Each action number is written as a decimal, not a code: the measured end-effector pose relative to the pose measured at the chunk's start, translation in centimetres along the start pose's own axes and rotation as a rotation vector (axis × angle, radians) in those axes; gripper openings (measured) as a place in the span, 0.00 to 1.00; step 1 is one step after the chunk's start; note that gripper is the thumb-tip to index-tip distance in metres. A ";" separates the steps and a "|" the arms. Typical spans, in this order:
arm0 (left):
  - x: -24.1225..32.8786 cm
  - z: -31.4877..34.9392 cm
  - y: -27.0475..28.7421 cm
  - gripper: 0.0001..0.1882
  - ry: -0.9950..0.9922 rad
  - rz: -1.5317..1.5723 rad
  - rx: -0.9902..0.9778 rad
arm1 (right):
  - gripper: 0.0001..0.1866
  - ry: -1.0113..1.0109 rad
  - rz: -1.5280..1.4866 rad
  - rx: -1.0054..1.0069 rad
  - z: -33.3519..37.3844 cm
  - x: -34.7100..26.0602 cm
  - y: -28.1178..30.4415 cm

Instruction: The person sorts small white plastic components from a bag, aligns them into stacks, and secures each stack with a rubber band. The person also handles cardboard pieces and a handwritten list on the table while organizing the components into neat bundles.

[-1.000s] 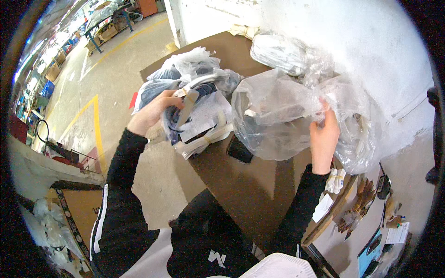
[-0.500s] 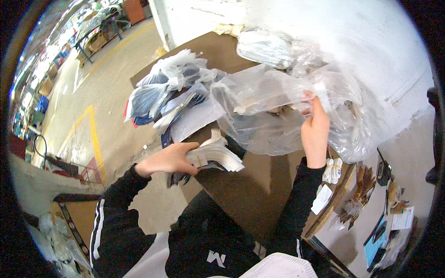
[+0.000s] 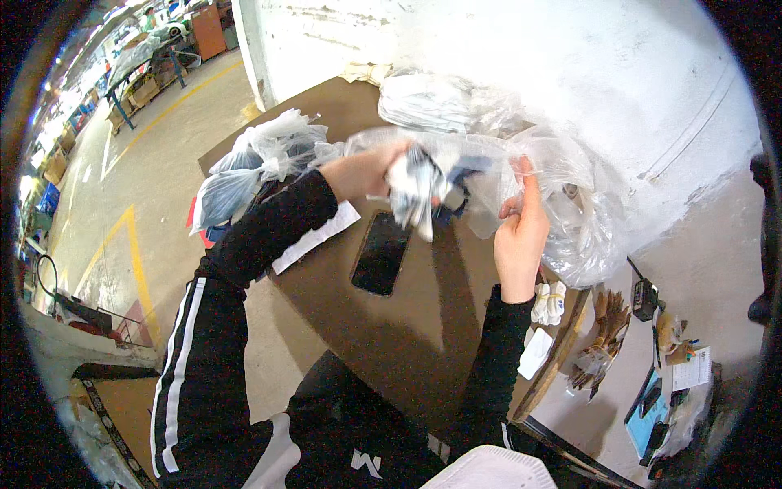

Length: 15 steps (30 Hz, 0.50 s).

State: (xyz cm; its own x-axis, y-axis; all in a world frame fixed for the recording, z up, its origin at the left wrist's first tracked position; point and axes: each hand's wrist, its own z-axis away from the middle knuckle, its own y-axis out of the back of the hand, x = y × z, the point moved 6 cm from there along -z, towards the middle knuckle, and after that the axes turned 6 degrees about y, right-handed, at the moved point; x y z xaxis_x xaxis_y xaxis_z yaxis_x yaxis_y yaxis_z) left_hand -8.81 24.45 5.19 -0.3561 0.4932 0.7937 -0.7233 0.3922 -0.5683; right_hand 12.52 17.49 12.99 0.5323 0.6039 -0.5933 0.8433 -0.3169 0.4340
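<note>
Against a white wall (image 3: 521,49), a brown counter (image 3: 407,326) is carrying a phone (image 3: 380,253). Just beyond it, the left hand (image 3: 366,171) is gripping a blurred bundle (image 3: 417,187) beside a clear bag (image 3: 481,151), which the right hand's (image 3: 523,240) fingers are holding.

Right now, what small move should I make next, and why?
Probably guide the blurred bundle into the clear plastic bag: your left hand holds it right by the bag, and your right hand is on the plastic.
</note>
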 end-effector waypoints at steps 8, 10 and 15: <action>8.5 0.4 2.1 0.20 -0.172 0.131 0.024 | 0.31 -0.193 0.067 0.091 -0.9 3.3 2.9; 9.1 1.8 0.4 0.24 -0.646 -0.694 0.181 | 0.32 -0.059 0.137 0.068 -1.1 3.0 2.4; 6.3 -2.3 5.6 0.27 -0.320 -1.038 0.272 | 0.30 0.085 0.038 -0.036 -1.0 0.5 0.7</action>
State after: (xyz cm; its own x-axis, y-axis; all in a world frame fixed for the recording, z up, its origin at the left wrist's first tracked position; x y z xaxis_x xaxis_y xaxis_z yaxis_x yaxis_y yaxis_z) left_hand -13.72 31.58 6.55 0.3877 -0.2122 0.8971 -0.8495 0.2957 0.4370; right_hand 13.33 18.32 13.72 0.5546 0.6524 -0.5166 0.8184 -0.3154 0.4804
